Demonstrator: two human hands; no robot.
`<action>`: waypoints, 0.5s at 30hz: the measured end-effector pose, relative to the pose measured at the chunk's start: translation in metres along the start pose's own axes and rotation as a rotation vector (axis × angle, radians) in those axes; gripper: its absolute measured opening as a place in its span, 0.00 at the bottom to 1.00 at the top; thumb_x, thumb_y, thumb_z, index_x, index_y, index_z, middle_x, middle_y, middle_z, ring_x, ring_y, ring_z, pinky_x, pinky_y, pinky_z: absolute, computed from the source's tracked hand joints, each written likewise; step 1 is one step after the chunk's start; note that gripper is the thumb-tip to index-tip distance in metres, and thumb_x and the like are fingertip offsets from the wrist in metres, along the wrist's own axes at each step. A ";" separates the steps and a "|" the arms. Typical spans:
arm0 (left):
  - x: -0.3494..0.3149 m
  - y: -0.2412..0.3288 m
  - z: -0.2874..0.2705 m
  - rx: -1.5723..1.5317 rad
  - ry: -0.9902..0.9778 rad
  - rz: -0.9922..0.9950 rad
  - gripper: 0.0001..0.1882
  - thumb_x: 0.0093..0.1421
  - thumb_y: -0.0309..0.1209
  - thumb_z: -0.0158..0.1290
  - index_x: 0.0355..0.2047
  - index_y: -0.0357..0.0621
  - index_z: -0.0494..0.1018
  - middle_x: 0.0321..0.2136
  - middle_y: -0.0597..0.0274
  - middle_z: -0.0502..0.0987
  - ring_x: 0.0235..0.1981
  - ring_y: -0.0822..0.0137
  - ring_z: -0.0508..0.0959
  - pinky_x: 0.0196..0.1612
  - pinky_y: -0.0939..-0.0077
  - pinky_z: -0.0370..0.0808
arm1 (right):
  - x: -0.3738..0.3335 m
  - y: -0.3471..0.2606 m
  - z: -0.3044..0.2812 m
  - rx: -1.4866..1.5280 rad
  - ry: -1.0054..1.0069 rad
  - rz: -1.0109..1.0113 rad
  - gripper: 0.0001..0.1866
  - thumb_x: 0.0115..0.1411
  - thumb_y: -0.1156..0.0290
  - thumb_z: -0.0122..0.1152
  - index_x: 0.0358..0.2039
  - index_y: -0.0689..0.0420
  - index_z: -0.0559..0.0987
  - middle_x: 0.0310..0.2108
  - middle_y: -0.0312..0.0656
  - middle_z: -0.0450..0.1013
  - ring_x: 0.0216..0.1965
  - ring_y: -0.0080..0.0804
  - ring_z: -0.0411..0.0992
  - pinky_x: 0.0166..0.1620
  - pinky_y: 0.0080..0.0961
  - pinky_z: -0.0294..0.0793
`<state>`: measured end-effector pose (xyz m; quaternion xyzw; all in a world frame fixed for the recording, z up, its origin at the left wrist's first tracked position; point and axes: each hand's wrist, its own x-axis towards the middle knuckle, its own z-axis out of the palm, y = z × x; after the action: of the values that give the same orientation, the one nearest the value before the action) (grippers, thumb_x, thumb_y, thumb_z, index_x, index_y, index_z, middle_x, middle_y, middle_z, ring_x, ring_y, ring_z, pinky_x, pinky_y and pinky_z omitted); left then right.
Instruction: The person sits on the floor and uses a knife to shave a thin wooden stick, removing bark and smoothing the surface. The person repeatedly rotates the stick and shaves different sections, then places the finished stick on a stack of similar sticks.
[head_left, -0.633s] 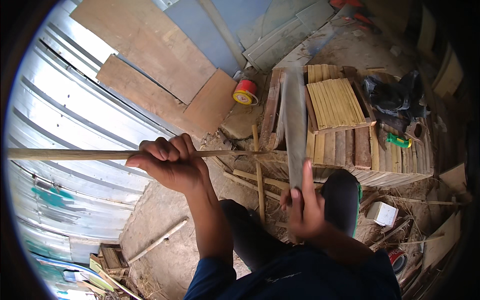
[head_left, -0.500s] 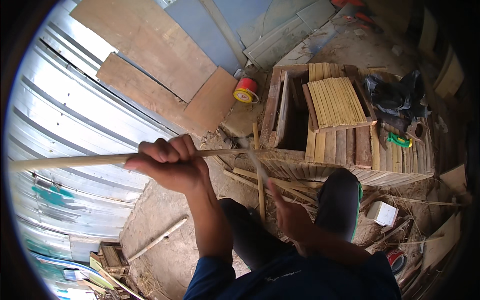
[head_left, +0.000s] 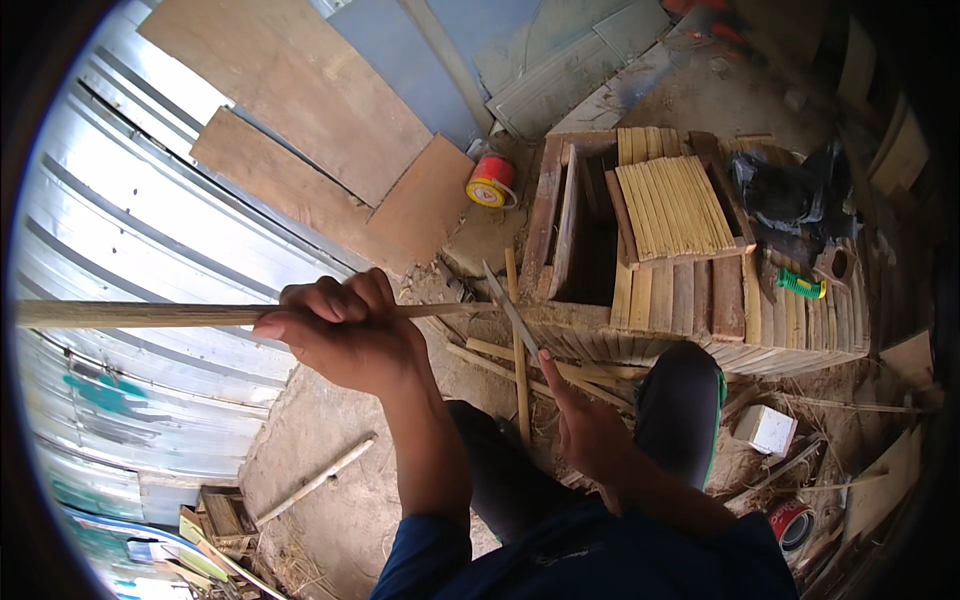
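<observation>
My left hand [head_left: 350, 335] is wrapped around a long wooden stick [head_left: 150, 315], which runs almost level from the corrugated wall to a thin, tapered tip on the right. In my right hand [head_left: 592, 435] is a knife [head_left: 514, 318], its narrow blade slanting up and to the left. The index finger lies stretched along the knife, and the palm hides its handle. The blade crosses close to the stick's tip; whether they touch I cannot tell.
Ahead to the right stands a slatted wooden box [head_left: 560, 312] with a small slatted panel [head_left: 675, 205] on top. A green-handled tool [head_left: 800, 283] and a black plastic bag [head_left: 790, 190] lie there too. Several loose sticks [head_left: 520, 380] lie near my knees. A red bucket [head_left: 491, 181] stands farther off.
The knife, blurred by motion before, now shows sharply. My left hand has shifted very slightly right, and the stick's left part has risen a little. Both grips are the same.
</observation>
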<state>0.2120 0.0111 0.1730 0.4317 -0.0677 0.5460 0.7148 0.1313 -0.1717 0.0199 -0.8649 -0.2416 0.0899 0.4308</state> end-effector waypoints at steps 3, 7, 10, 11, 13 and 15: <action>0.000 -0.001 0.003 -0.023 -0.011 -0.018 0.32 0.72 0.63 0.41 0.20 0.52 0.59 0.13 0.74 0.54 0.12 0.75 0.46 0.16 0.77 0.46 | -0.005 0.002 -0.006 0.146 0.206 -0.141 0.48 0.57 0.84 0.53 0.77 0.50 0.48 0.23 0.51 0.74 0.20 0.45 0.76 0.26 0.43 0.76; -0.004 -0.005 0.009 0.023 -0.027 0.013 0.32 0.72 0.62 0.41 0.21 0.51 0.60 0.14 0.73 0.56 0.12 0.76 0.46 0.16 0.78 0.46 | -0.003 0.003 -0.003 0.083 0.339 -0.307 0.49 0.57 0.83 0.54 0.77 0.50 0.47 0.21 0.52 0.74 0.20 0.47 0.76 0.26 0.44 0.75; -0.006 -0.007 0.011 0.051 0.007 0.026 0.31 0.73 0.61 0.41 0.21 0.51 0.60 0.14 0.73 0.57 0.12 0.76 0.47 0.15 0.78 0.46 | -0.001 0.006 -0.002 -0.105 -0.019 -0.051 0.49 0.58 0.82 0.55 0.78 0.50 0.45 0.19 0.51 0.73 0.19 0.47 0.75 0.26 0.44 0.75; -0.006 -0.006 0.011 0.054 0.031 0.016 0.31 0.73 0.61 0.42 0.21 0.51 0.60 0.14 0.73 0.57 0.12 0.76 0.47 0.15 0.78 0.47 | -0.002 0.006 -0.003 -0.097 -0.027 0.005 0.50 0.58 0.82 0.55 0.78 0.50 0.45 0.19 0.51 0.73 0.19 0.47 0.75 0.26 0.44 0.75; -0.003 -0.007 0.010 0.018 0.020 0.044 0.31 0.73 0.59 0.42 0.22 0.50 0.60 0.15 0.72 0.57 0.12 0.76 0.48 0.15 0.78 0.47 | -0.002 0.009 -0.010 -0.042 0.019 0.084 0.48 0.60 0.82 0.55 0.78 0.50 0.45 0.20 0.50 0.73 0.19 0.47 0.74 0.27 0.44 0.75; -0.002 -0.007 0.009 0.043 -0.002 0.044 0.31 0.73 0.59 0.43 0.22 0.49 0.61 0.15 0.72 0.57 0.12 0.76 0.48 0.15 0.78 0.47 | -0.004 0.008 -0.015 0.137 0.203 -0.079 0.46 0.60 0.84 0.55 0.77 0.54 0.48 0.22 0.50 0.74 0.19 0.47 0.74 0.27 0.42 0.76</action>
<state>0.2207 0.0032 0.1737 0.4460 -0.0665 0.5625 0.6930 0.1363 -0.1880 0.0225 -0.8279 -0.2238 0.0011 0.5144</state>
